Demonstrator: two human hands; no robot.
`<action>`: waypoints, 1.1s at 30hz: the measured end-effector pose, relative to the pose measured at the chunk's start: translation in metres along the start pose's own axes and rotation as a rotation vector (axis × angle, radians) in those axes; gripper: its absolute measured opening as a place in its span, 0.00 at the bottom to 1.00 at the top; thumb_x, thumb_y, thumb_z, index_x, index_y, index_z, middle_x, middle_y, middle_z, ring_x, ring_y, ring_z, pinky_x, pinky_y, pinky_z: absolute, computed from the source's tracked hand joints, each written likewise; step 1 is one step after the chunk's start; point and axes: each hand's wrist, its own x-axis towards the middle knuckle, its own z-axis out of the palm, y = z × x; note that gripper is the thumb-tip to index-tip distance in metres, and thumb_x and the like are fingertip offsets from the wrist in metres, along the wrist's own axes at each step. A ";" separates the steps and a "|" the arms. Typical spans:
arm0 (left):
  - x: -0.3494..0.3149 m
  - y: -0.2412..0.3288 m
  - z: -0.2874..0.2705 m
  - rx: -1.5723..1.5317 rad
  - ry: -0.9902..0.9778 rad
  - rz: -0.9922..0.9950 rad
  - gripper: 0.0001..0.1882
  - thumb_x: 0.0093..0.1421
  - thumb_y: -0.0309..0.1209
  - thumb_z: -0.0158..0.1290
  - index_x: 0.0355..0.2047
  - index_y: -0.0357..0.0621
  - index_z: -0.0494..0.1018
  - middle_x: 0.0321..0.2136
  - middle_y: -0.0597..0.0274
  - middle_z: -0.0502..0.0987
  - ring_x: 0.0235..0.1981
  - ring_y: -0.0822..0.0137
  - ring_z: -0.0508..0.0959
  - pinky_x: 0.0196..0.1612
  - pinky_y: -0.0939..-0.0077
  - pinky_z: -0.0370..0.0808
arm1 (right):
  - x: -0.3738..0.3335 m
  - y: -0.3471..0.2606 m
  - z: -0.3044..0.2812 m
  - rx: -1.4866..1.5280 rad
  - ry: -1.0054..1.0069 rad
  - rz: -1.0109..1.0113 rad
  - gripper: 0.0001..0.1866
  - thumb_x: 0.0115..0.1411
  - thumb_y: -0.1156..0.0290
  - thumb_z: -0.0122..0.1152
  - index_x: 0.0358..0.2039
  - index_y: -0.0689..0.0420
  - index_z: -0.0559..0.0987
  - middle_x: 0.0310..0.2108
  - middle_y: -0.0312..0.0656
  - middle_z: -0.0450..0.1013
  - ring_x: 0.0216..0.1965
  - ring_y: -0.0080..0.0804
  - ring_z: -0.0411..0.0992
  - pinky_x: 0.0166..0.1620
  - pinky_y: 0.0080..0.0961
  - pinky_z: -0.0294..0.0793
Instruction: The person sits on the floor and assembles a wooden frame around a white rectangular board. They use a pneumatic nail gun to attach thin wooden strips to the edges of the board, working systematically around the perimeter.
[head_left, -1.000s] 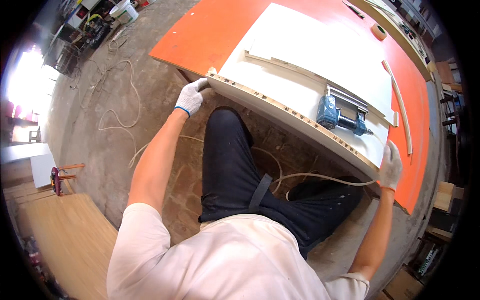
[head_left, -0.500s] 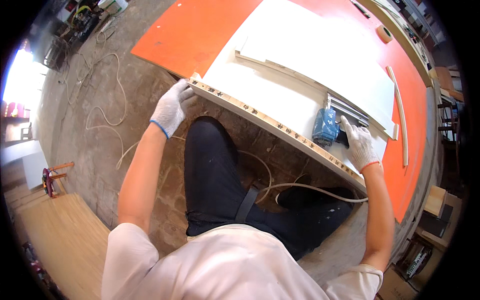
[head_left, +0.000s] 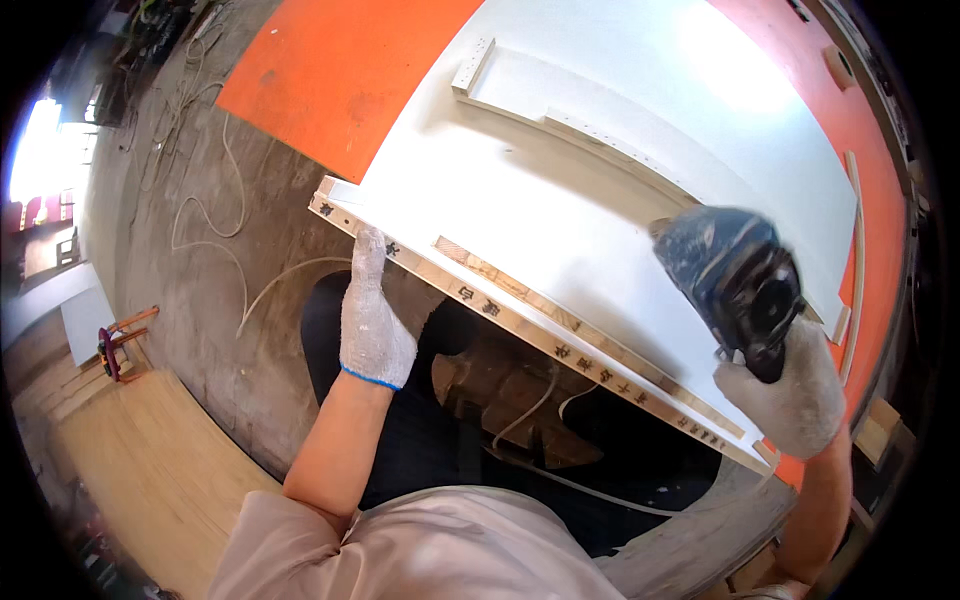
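Observation:
My right hand [head_left: 800, 395], in a whitish work glove, is wrapped round the handle of a dark blue nail gun [head_left: 730, 265]. The tool is tilted up over the right part of a white panel [head_left: 560, 210]; its nose is partly hidden. At the panel's left near edge, my left hand [head_left: 375, 325], gloved with a blue cuff, has one digit up against the bare wood edge [head_left: 520, 325]. Its other fingers are tucked below and hidden. A narrow wooden strip [head_left: 510, 285] lies on the panel, along that edge.
Wood strips [head_left: 600, 150] frame a raised white part farther back. Beneath lies an orange sheet [head_left: 340, 85], with a tape roll [head_left: 838, 67] and a long batten [head_left: 852, 260] at the right. A pale hose [head_left: 240, 180] winds over the floor; a wooden board [head_left: 160, 470] is at left.
My right hand has lifted the nail gun off the panel. My left hand has moved from the panel's corner to along its edge. The view has shifted, and the narrow strip now shows.

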 end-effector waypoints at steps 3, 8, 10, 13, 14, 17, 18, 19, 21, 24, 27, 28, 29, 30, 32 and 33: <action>0.003 -0.002 0.005 -0.001 0.022 0.021 0.40 0.81 0.58 0.48 0.81 0.46 0.57 0.74 0.51 0.68 0.74 0.51 0.71 0.76 0.52 0.69 | 0.034 -0.026 -0.001 0.066 -0.225 0.002 0.11 0.55 0.73 0.68 0.38 0.64 0.85 0.26 0.42 0.80 0.26 0.34 0.81 0.35 0.35 0.81; 0.005 0.000 0.005 0.037 0.078 0.052 0.34 0.81 0.54 0.48 0.77 0.46 0.65 0.71 0.54 0.73 0.71 0.55 0.74 0.73 0.56 0.71 | 0.083 -0.074 0.019 0.157 -0.477 -0.069 0.22 0.65 0.53 0.71 0.36 0.64 0.84 0.21 0.39 0.78 0.20 0.27 0.79 0.26 0.31 0.82; 0.007 0.001 0.008 0.022 0.014 0.080 0.33 0.81 0.53 0.48 0.76 0.47 0.66 0.69 0.56 0.75 0.69 0.56 0.76 0.73 0.56 0.72 | 0.092 -0.080 0.030 0.277 -0.525 -0.012 0.27 0.72 0.46 0.67 0.34 0.63 0.84 0.19 0.38 0.77 0.19 0.25 0.79 0.23 0.27 0.81; 0.007 0.002 0.007 0.011 -0.035 0.097 0.31 0.82 0.51 0.47 0.76 0.48 0.67 0.70 0.57 0.76 0.70 0.56 0.76 0.73 0.54 0.72 | 0.106 -0.082 0.047 0.290 -0.553 -0.130 0.30 0.79 0.46 0.60 0.32 0.63 0.85 0.18 0.38 0.77 0.18 0.25 0.79 0.23 0.24 0.80; 0.007 0.001 0.004 0.004 -0.054 0.097 0.31 0.82 0.51 0.46 0.76 0.48 0.67 0.70 0.57 0.75 0.70 0.56 0.76 0.73 0.54 0.73 | 0.108 -0.082 0.053 0.250 -0.547 -0.150 0.31 0.79 0.46 0.60 0.33 0.65 0.85 0.18 0.38 0.77 0.18 0.25 0.79 0.23 0.24 0.80; 0.009 0.000 -0.003 0.012 -0.117 0.097 0.30 0.83 0.51 0.45 0.77 0.48 0.66 0.72 0.57 0.74 0.71 0.55 0.75 0.73 0.52 0.73 | 0.111 -0.090 0.053 0.158 -0.595 -0.110 0.30 0.79 0.47 0.62 0.37 0.67 0.87 0.19 0.40 0.79 0.20 0.26 0.80 0.24 0.24 0.80; 0.009 0.000 -0.005 0.013 -0.129 0.093 0.30 0.84 0.50 0.44 0.77 0.48 0.66 0.72 0.57 0.74 0.71 0.55 0.75 0.73 0.52 0.74 | 0.109 -0.098 0.048 0.153 -0.605 -0.080 0.28 0.78 0.49 0.63 0.38 0.67 0.87 0.20 0.41 0.80 0.20 0.26 0.81 0.25 0.24 0.81; 0.009 0.001 -0.006 0.014 -0.140 0.088 0.30 0.84 0.50 0.44 0.77 0.48 0.66 0.72 0.57 0.74 0.71 0.55 0.75 0.73 0.51 0.74 | 0.108 -0.103 0.045 0.148 -0.616 -0.050 0.26 0.78 0.51 0.65 0.40 0.67 0.88 0.21 0.43 0.81 0.21 0.26 0.81 0.25 0.24 0.81; 0.006 0.002 -0.005 0.011 -0.093 0.071 0.29 0.84 0.49 0.43 0.77 0.48 0.67 0.72 0.56 0.75 0.71 0.55 0.75 0.73 0.52 0.74 | 0.110 -0.096 0.050 0.067 -0.590 -0.244 0.21 0.76 0.57 0.68 0.41 0.66 0.88 0.23 0.45 0.82 0.22 0.27 0.82 0.25 0.25 0.80; 0.008 -0.001 -0.006 0.063 -0.055 0.099 0.30 0.84 0.50 0.42 0.76 0.44 0.66 0.70 0.54 0.76 0.69 0.56 0.77 0.71 0.53 0.76 | 0.109 -0.102 0.051 0.007 -0.597 -0.252 0.15 0.71 0.64 0.71 0.44 0.65 0.88 0.24 0.48 0.83 0.23 0.28 0.83 0.24 0.25 0.81; 0.008 -0.003 -0.003 0.026 -0.058 0.108 0.32 0.84 0.50 0.42 0.77 0.42 0.64 0.69 0.53 0.77 0.68 0.54 0.78 0.70 0.53 0.75 | 0.105 -0.097 0.047 0.163 -0.628 -0.156 0.15 0.69 0.65 0.73 0.45 0.67 0.87 0.23 0.48 0.83 0.22 0.28 0.83 0.23 0.25 0.82; 0.009 -0.002 -0.001 -0.005 -0.066 0.104 0.32 0.84 0.50 0.42 0.77 0.42 0.64 0.69 0.53 0.77 0.68 0.54 0.77 0.71 0.52 0.75 | 0.101 -0.091 0.043 0.220 -0.607 -0.121 0.16 0.68 0.65 0.74 0.45 0.67 0.87 0.23 0.47 0.82 0.22 0.28 0.82 0.23 0.25 0.83; 0.010 -0.001 0.002 -0.023 -0.098 0.108 0.33 0.84 0.49 0.44 0.78 0.42 0.63 0.69 0.54 0.75 0.70 0.54 0.75 0.73 0.52 0.71 | 0.096 -0.084 0.038 0.279 -0.580 -0.086 0.17 0.68 0.64 0.74 0.44 0.68 0.86 0.22 0.46 0.82 0.21 0.28 0.82 0.22 0.25 0.83; 0.008 0.000 0.005 -0.033 -0.054 0.116 0.33 0.83 0.49 0.45 0.78 0.41 0.63 0.70 0.55 0.74 0.72 0.55 0.73 0.74 0.52 0.70 | 0.090 -0.077 0.030 0.308 -0.539 -0.052 0.18 0.67 0.63 0.76 0.44 0.68 0.86 0.22 0.46 0.81 0.21 0.28 0.82 0.23 0.25 0.84; 0.009 -0.003 0.010 -0.020 0.055 0.107 0.34 0.82 0.49 0.49 0.78 0.41 0.63 0.72 0.57 0.72 0.74 0.56 0.70 0.75 0.54 0.69 | 0.067 -0.077 0.006 0.227 -0.400 0.061 0.19 0.63 0.62 0.78 0.40 0.67 0.85 0.20 0.43 0.80 0.20 0.26 0.81 0.24 0.24 0.84; 0.008 -0.005 0.009 0.033 0.142 0.099 0.35 0.81 0.51 0.50 0.78 0.42 0.63 0.72 0.58 0.72 0.73 0.56 0.71 0.75 0.55 0.69 | 0.057 -0.077 -0.005 0.189 -0.337 0.118 0.20 0.60 0.61 0.79 0.39 0.67 0.85 0.20 0.41 0.79 0.19 0.25 0.80 0.24 0.24 0.84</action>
